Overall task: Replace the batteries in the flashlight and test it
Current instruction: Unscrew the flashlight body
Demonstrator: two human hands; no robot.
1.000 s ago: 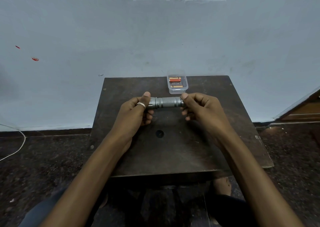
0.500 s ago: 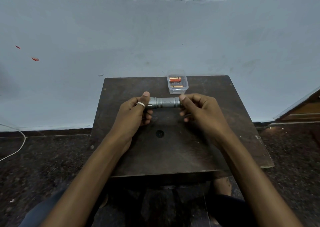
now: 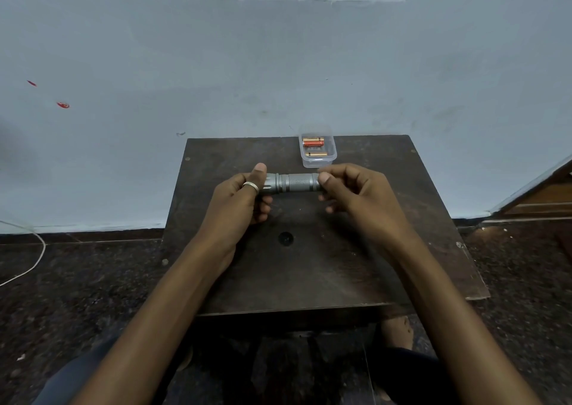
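The silver flashlight (image 3: pixel 292 182) lies level, crosswise to the view, held above the dark wooden table (image 3: pixel 309 274) between 2 hands. The left hand (image 3: pixel 240 197), at 9 o'clock of the flashlight, grips the wider head end, with the thumb on top and the fingers curled beneath; a ring (image 3: pixel 251 186) sits on the thumb. The right hand (image 3: pixel 353 192), at 3 o'clock, pinches the tail end between thumb and curled fingers, hiding the cap. At 1 o'clock of the flashlight, near the table's far edge, stands a clear plastic container (image 3: pixel 318 164) holding 2 orange batteries (image 3: pixel 313 142) lying on their sides. A round hole (image 3: pixel 285 238) marks the tabletop at 6 o'clock of the flashlight. A white cable (image 3: pixel 34 262) curves across the floor at 9 o'clock of the table.
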